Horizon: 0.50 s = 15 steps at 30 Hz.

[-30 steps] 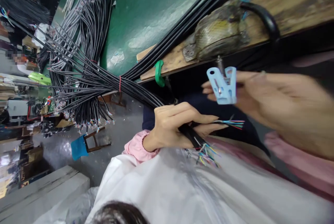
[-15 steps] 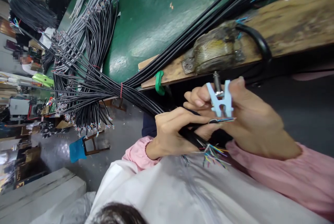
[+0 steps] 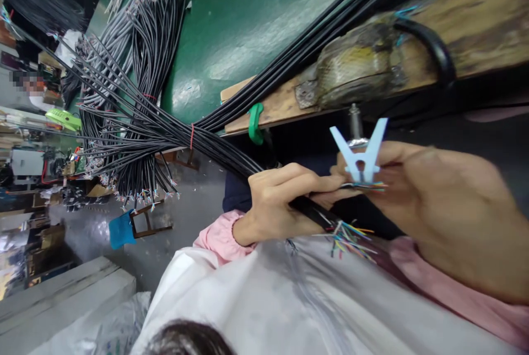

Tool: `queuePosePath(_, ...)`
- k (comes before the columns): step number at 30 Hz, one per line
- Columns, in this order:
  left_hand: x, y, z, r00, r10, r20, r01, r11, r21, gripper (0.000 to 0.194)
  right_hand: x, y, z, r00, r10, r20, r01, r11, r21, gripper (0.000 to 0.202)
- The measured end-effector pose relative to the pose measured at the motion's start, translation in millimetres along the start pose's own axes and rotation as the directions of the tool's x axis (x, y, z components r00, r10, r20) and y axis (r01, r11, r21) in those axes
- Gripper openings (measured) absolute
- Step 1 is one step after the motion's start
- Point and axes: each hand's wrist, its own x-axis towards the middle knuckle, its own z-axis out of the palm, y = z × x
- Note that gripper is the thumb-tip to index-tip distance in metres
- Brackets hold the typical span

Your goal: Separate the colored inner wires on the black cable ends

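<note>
My left hand is closed around a bundle of black cables, pinching one cable's end between thumb and forefinger. Thin coloured wires stick out of that end towards my right hand. A light blue plastic clip stands with its handles spread upward and its jaws down at these wires. Behind its handles, a metal rod points down from a tape-wrapped tool. My right hand is beside the clip, blurred, its fingertips partly hidden. Below my left hand, other stripped wire ends fan out.
The tool sits on a wooden board along the edge of the green table. A green clamp hangs at that edge. Grey cables and tied black cables lie at left. A blue chair stands on the floor.
My right hand has drawn back to the right from the clip. The clip's handles have spread wider apart, and its jaws sit lower on the wires. The left hand keeps its grip.
</note>
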Motion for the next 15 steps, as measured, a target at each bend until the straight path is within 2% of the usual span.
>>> queuePosePath(4,6,3,0.6,0.995,0.067,-0.078,-0.062,0.996,0.062,0.039,-9,-2,-2,0.998,-0.055,0.007,0.056,0.989,-0.136,0.054)
queuePosePath(7,10,5,-0.1,0.984,0.081,-0.157,-0.078,0.997,0.022,0.037,-10,-3,-1,0.998,-0.069,-0.002,0.068,0.988,-0.137,0.051)
queuePosePath(9,7,4,0.9,0.992,0.055,-0.114,-0.054,0.998,0.014,0.037,-10,-1,-1,0.997,-0.079,-0.014,0.077,0.988,-0.131,0.049)
queuePosePath(11,1,0,3.0,1.0,-0.01,-0.011,0.01,1.0,0.024,0.041,-13,1,-2,0.995,-0.092,-0.037,0.086,0.984,-0.155,0.048)
queuePosePath(13,-6,-5,5.5,0.995,-0.067,0.076,0.065,0.997,0.03,0.047,-15,3,-2,0.994,-0.095,-0.057,0.083,0.979,-0.188,0.048)
queuePosePath(15,-10,-7,7.1,0.99,-0.081,0.115,0.079,0.997,0.024,0.049,-17,3,0,0.993,-0.09,-0.071,0.075,0.98,-0.186,0.05)
